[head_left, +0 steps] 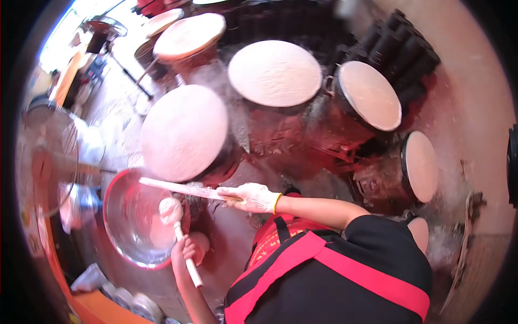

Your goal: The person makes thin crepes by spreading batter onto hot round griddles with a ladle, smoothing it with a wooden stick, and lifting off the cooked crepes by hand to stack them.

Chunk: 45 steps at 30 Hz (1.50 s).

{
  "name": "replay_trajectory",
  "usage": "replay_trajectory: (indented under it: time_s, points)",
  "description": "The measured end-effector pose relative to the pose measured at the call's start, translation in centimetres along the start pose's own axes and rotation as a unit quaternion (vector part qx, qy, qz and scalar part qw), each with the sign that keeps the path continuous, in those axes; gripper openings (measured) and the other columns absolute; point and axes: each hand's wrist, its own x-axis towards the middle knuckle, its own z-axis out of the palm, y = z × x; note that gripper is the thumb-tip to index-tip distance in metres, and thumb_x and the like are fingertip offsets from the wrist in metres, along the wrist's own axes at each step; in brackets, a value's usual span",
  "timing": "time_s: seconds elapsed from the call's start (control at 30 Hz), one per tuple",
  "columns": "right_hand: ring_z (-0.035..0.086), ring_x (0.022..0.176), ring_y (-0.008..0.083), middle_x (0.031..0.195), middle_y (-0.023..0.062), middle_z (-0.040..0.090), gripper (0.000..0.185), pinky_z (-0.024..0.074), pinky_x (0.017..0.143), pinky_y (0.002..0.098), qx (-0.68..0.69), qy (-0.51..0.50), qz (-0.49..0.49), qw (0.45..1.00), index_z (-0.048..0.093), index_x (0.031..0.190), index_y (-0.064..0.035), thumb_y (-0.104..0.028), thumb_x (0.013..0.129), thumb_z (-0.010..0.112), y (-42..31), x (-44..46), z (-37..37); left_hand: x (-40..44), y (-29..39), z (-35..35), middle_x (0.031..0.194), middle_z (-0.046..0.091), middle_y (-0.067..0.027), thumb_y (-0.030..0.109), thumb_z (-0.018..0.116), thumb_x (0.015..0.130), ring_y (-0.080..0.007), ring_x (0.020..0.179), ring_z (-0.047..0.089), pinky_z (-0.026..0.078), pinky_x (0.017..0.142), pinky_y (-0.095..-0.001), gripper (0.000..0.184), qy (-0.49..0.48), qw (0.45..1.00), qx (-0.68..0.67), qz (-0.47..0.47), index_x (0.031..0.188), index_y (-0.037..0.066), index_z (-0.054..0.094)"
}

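My left hand (pixel 183 249), bare, is closed around the pale handle of a ladle (pixel 171 209). Its round bowl, coated in pale paste, is over a wide metal basin (pixel 120 238) with a red rim, and pale liquid lies inside the basin. A white glove with a yellow cuff covers my right hand (pixel 252 197). It grips a long flat wooden stick (pixel 181 188), whose far end reaches over the basin's upper rim. Just beyond the stick is a large round pan (pixel 186 132) with a pale surface.
More round pale-topped pans on stands curve around me: one ahead (pixel 275 73), one at right (pixel 370 95), another lower right (pixel 421 166). Dark cylinders (pixel 407 51) are stacked at the back right. A stand fan (pixel 105 27) stands at the far left. Steam or haze blurs parts.
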Motion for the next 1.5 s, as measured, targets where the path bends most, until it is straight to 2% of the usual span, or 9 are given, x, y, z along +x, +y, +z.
replay_trajectory:
  time_s: [0.1,0.2,0.3,0.47,0.87,1.0,1.27,1.4,1.5]
  points:
    - [0.064,0.089,0.0392,0.122,0.0278,0.053,0.066,0.0512,0.075,0.0449,-0.055,0.101,0.069,0.991,0.032,0.143,-0.0202,-0.038,0.086,0.059,0.6,-0.6,-7.7,-0.9,-2.0,2.6,0.074,0.037,-0.001,0.007,0.04,0.098,-0.0037,0.05,0.033,0.031,0.036,-0.0159,0.014,0.004,0.999,0.02,0.044,0.107,-0.004,0.043]
    - [0.063,0.078,0.0409,0.082,0.0203,0.065,0.035,0.0499,0.067,0.0508,-0.146,0.244,0.174,0.943,0.059,0.101,-0.0106,-0.042,0.091,0.048,8.3,-1.2,-16.5,-0.3,-4.9,6.9,0.075,0.038,-0.0018,0.008,0.038,0.099,-0.0047,0.052,0.034,0.032,0.037,-0.0166,0.018,-0.036,0.999,-0.014,0.034,0.111,-0.006,0.043]
    - [0.063,0.078,0.0357,0.085,0.0176,0.063,0.033,0.0491,0.067,0.0484,-0.297,0.344,0.169,0.875,0.06,0.09,-0.0151,-0.039,0.094,0.039,16.6,-5.2,-25.8,2.0,-8.0,10.7,0.075,0.036,-0.002,0.009,0.036,0.1,-0.0059,0.052,0.034,0.033,0.039,-0.0174,0.021,-0.068,0.997,-0.026,0.017,0.113,-0.006,0.042]
    - [0.061,0.094,0.0404,0.106,0.0217,0.059,0.049,0.05,0.079,0.0486,-0.296,0.355,0.375,0.803,0.048,0.12,-0.0183,-0.043,0.081,0.063,19.9,-13.1,-35.9,4.0,-14.4,20.7,0.075,0.034,-0.0022,0.011,0.033,0.101,-0.0073,0.053,0.034,0.034,0.042,-0.0188,0.026,-0.078,0.991,-0.102,-0.023,0.117,-0.007,0.039]
    - [0.064,0.076,0.0178,0.075,0.0108,0.065,0.025,0.0493,0.07,0.0342,0.0,0.451,0.362,0.816,0.067,0.083,-0.0062,-0.03,0.088,0.059,21.2,-19.2,-42.5,12.2,-20.7,33.4,0.078,0.037,-0.0033,0.01,0.035,0.101,-0.0067,0.053,0.035,0.035,0.04,-0.018,0.026,-0.125,0.982,-0.024,-0.14,0.119,-0.008,0.039]
    - [0.057,0.078,0.0076,0.084,-0.0019,0.063,0.015,0.047,0.075,0.0238,0.205,0.636,0.139,0.731,0.066,0.091,-0.0024,-0.016,0.086,0.062,22.9,-25.8,-44.7,14.2,-20.4,35.6,0.077,0.036,-0.0032,0.012,0.033,0.101,-0.0073,0.055,0.036,0.036,0.041,-0.0196,0.029,-0.159,0.972,0.015,-0.172,0.122,-0.009,0.038]
    - [0.053,0.093,0.0094,0.103,-0.0007,0.055,0.022,0.0424,0.089,0.0205,0.254,0.648,-0.041,0.717,0.057,0.108,-0.0039,-0.01,0.087,0.056,20.9,-39.8,-52.4,15.0,-20.4,38.7,0.076,0.036,-0.0034,0.011,0.035,0.1,-0.0072,0.053,0.036,0.036,0.04,-0.0195,0.027,-0.136,0.964,-0.005,-0.23,0.12,-0.008,0.037]
    - [0.059,0.091,0.0142,0.1,0.0029,0.062,0.034,0.0465,0.086,0.0271,0.308,0.681,0.046,0.663,0.059,0.115,-0.0022,-0.024,0.089,0.058,14.2,-30.0,-58.4,15.0,-18.7,38.1,0.075,0.035,-0.0027,0.009,0.035,0.1,-0.0075,0.053,0.034,0.035,0.04,-0.0195,0.023,-0.13,0.962,-0.063,-0.233,0.118,-0.005,0.037]
    - [0.054,0.106,0.014,0.113,0.0075,0.057,0.034,0.0424,0.092,0.0239,0.207,0.611,0.155,0.748,0.056,0.121,0.0019,-0.019,0.095,0.051,9.7,-17.1,-57.8,13.3,-15.7,35.7,0.072,0.037,-0.0012,0.007,0.044,0.096,-0.0047,0.052,0.034,0.03,0.036,-0.0162,0.017,-0.112,0.981,-0.012,-0.158,0.111,-0.003,0.041]
